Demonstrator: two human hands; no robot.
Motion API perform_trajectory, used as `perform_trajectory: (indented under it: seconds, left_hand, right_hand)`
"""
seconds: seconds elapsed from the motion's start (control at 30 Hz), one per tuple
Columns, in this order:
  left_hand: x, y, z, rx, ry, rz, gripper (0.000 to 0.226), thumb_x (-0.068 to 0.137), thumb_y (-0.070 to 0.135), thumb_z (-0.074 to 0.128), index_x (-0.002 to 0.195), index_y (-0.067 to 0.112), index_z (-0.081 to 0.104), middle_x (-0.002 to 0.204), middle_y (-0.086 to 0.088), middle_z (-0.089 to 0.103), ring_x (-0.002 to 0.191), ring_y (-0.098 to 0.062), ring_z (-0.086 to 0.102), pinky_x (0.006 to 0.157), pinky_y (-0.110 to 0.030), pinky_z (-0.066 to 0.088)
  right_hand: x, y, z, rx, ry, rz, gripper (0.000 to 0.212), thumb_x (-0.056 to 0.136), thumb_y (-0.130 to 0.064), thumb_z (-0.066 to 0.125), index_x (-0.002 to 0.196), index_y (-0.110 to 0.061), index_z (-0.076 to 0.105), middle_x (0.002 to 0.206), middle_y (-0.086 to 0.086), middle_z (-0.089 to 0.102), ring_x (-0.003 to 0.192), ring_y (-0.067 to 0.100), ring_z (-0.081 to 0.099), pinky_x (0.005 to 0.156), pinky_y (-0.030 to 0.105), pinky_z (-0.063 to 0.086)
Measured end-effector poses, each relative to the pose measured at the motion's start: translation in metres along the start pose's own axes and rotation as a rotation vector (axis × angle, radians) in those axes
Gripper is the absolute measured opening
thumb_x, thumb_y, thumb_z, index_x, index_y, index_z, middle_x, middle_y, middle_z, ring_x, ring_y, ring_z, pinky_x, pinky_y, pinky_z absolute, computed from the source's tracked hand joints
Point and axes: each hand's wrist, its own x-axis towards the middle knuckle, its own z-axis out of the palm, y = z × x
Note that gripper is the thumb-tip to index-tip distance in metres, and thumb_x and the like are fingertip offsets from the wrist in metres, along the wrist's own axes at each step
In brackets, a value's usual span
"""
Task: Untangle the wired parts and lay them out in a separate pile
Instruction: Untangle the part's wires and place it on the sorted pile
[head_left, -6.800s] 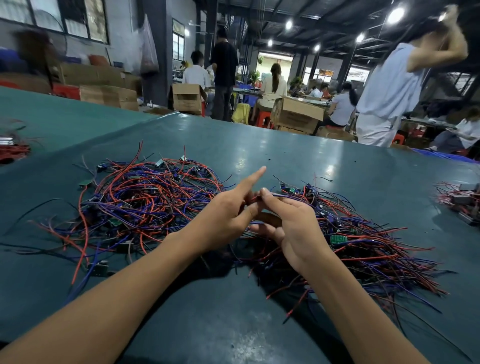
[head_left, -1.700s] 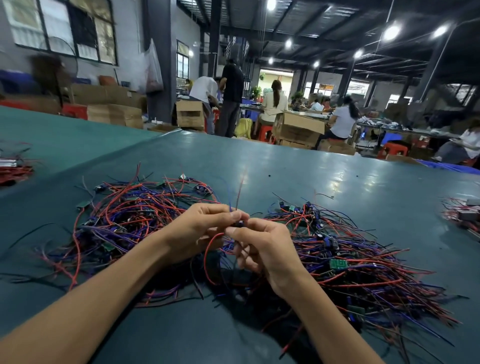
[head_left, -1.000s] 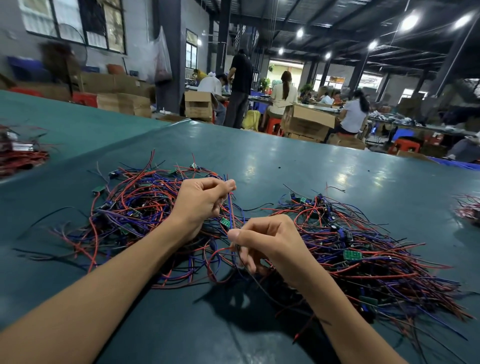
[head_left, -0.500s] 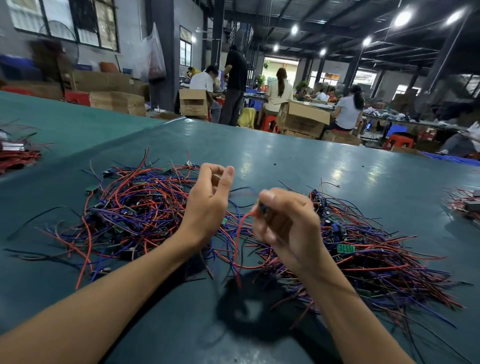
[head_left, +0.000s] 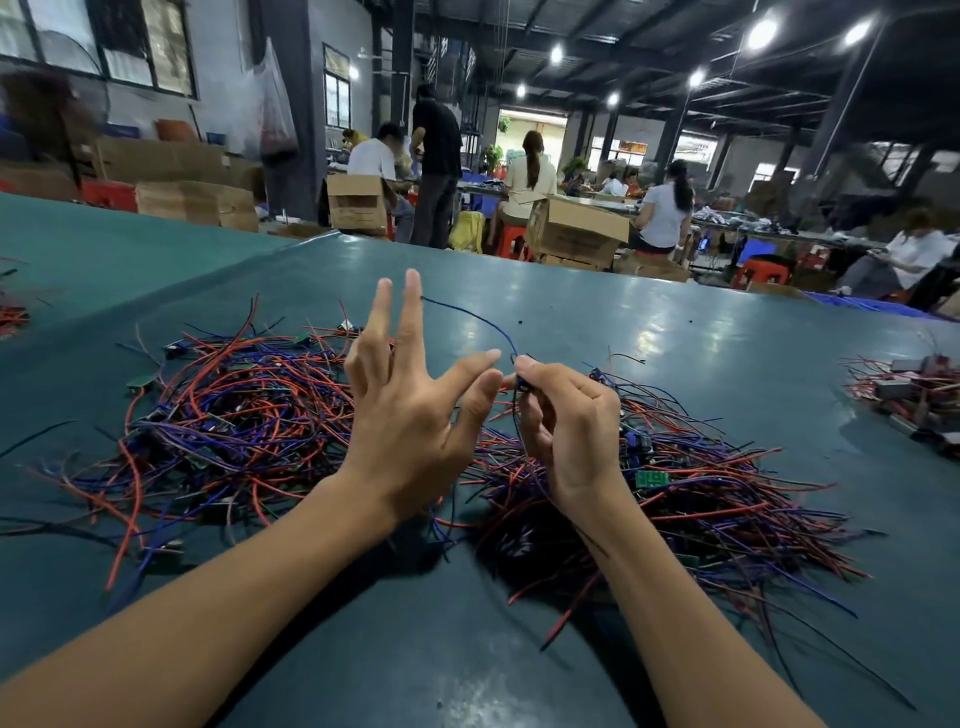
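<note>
1. Just above the teal counter (head_left: 571, 312), two bare hands are raised between two spreads of wired parts.
2. The left hand (head_left: 410, 421) holds nothing. Its fingers (head_left: 413, 312) are straight and spread apart, two of them pointing up, and the thumb stretches toward the other hand.
3. The right hand (head_left: 576, 431) has its fingers (head_left: 550, 371) curled, with thumb and forefinger clamped on a small dark part (head_left: 522, 383).
4. A blue wire (head_left: 478, 319) arcs up and to the left from that pinch. Its free end is in the air just beside the raised left fingertips; whether it touches them cannot be told.
5. A dark strand drops from the same pinch along the right palm toward the wires below.
6. The left pile (head_left: 234, 415) lies on the counter behind and to the left of the left hand. Its red, blue and black wires are looped and crossed over one another, with small boards at its edges.
7. The right pile (head_left: 727, 499) lies under and to the right of the right hand, its wires fanning outward. A green board (head_left: 650, 477) sits in it near the right wrist.
8. Under the hands the two piles run close together, and whether they join cannot be told.
9. A further heap (head_left: 909, 395) of wires and parts lies at the counter's right edge, well apart from both piles.
10. Beyond the counter, people (head_left: 530, 182) sit among cardboard boxes (head_left: 576, 228).
</note>
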Motion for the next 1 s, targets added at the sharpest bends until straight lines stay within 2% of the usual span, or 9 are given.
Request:
perform_trajectory:
  seconds: [0.17,0.33,0.5,0.6,0.67,0.73,0.87,0.93,1.0]
  left_hand:
    - [-0.001,0.003,0.002,0.002,0.060,0.058,0.031,0.102,0.041,0.054,0.101,0.022,0.079,0.147,-0.023,0.045,0.134,-0.041,0.040,0.110,-0.047,0.032]
    - [-0.003,0.002,0.003,0.104,0.006,-0.026,0.037,0.103,0.046,0.046,0.099,0.029,0.078,0.160,-0.024,0.026,0.145,-0.043,0.026,0.114,-0.051,0.023]
    - [0.000,0.000,0.002,0.225,-0.025,-0.014,0.036,0.104,0.048,0.041,0.124,0.038,0.069,0.166,-0.028,0.001,0.152,-0.050,-0.004,0.117,-0.059,0.015]
    - [0.003,-0.002,-0.001,0.214,0.007,0.096,0.035,0.104,0.043,0.046,0.122,0.028,0.071,0.162,-0.027,0.023,0.150,-0.050,0.016,0.112,-0.059,0.028]
    - [0.001,0.000,0.000,0.081,0.006,0.204,0.035,0.103,0.039,0.050,0.112,0.015,0.074,0.134,-0.019,0.059,0.125,-0.041,0.052,0.096,-0.053,0.043]
    - [-0.002,0.005,0.004,-0.147,-0.073,0.168,0.034,0.102,0.036,0.053,0.105,0.008,0.073,0.100,-0.009,0.069,0.093,-0.031,0.062,0.081,-0.049,0.049]
    - [-0.001,0.012,0.009,-0.791,-0.301,-0.327,0.035,0.102,0.038,0.053,0.087,0.015,0.075,0.080,-0.001,0.074,0.073,-0.021,0.068,0.071,-0.038,0.054]
    - [0.004,0.012,0.007,-1.149,-0.421,-0.549,0.043,0.106,0.032,0.049,0.079,0.014,0.077,0.074,-0.003,0.073,0.066,-0.018,0.067,0.066,-0.032,0.054]
    - [0.007,0.011,0.005,-1.313,-0.511,-0.694,0.043,0.106,0.031,0.046,0.078,0.011,0.071,0.063,-0.004,0.059,0.058,-0.020,0.056,0.060,-0.031,0.051]
  right_hand:
    - [0.001,0.002,0.000,-0.022,0.020,0.014,0.031,0.093,-0.020,0.070,0.062,-0.015,0.070,0.050,-0.004,0.034,0.047,0.013,0.028,0.053,0.025,0.018]
    - [0.003,0.004,-0.002,-0.075,-0.001,-0.038,0.025,0.096,-0.023,0.067,0.086,-0.002,0.076,0.050,0.000,0.031,0.041,0.014,0.025,0.042,0.018,0.023]
    - [0.004,0.006,0.000,-0.070,0.029,-0.040,0.028,0.099,-0.025,0.064,0.086,-0.002,0.074,0.050,0.001,0.036,0.036,0.013,0.028,0.041,0.019,0.023]
    - [0.005,0.006,-0.001,-0.093,0.086,-0.018,0.028,0.098,-0.029,0.065,0.081,-0.009,0.075,0.051,0.000,0.042,0.038,0.014,0.034,0.038,0.020,0.026]
    - [0.006,0.006,-0.002,-0.073,0.079,0.009,0.029,0.098,-0.029,0.065,0.083,-0.005,0.075,0.052,0.000,0.042,0.040,0.014,0.034,0.039,0.019,0.026]
    - [0.006,0.006,-0.002,-0.063,0.051,0.028,0.031,0.099,-0.028,0.065,0.088,-0.001,0.075,0.052,0.000,0.042,0.042,0.013,0.035,0.041,0.019,0.026]
    - [0.002,0.003,0.000,-0.053,-0.041,0.041,0.028,0.098,-0.023,0.065,0.080,-0.004,0.075,0.048,-0.003,0.051,0.036,0.007,0.044,0.035,0.015,0.032]
    - [0.002,0.001,0.000,-0.081,-0.062,0.034,0.032,0.098,-0.021,0.065,0.068,-0.014,0.073,0.045,-0.008,0.045,0.034,0.005,0.038,0.035,0.014,0.029]
    - [0.003,0.001,-0.001,-0.156,-0.057,0.017,0.034,0.098,-0.024,0.066,0.065,-0.018,0.073,0.047,-0.005,0.036,0.038,0.009,0.028,0.039,0.017,0.023]
